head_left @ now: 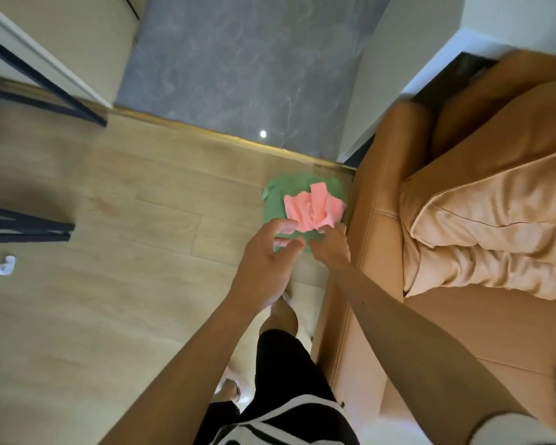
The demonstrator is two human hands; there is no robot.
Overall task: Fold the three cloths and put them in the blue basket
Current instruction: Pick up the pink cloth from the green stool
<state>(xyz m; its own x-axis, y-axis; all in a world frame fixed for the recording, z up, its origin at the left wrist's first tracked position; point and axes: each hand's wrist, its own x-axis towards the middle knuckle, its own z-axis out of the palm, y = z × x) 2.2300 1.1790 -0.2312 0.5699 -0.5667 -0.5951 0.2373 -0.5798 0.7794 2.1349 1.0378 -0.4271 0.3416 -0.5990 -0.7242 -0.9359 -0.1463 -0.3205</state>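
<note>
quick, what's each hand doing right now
Left hand: open, fingers curled, empty above the green cloth.
Right hand: reaching at the pink cloth, grip unclear.

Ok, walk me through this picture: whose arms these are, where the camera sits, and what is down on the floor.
The camera is worn on a person's head and looks down, so the two bare arms are the wearer's own. Both reach toward a pile on the wooden floor, beside a tan sofa. A crumpled pink cloth lies on top of a green cloth. The left hand hovers open at the pile's near edge. The right hand touches the cloths; whether it grips them cannot be told. No blue basket or third cloth clearly shows.
</note>
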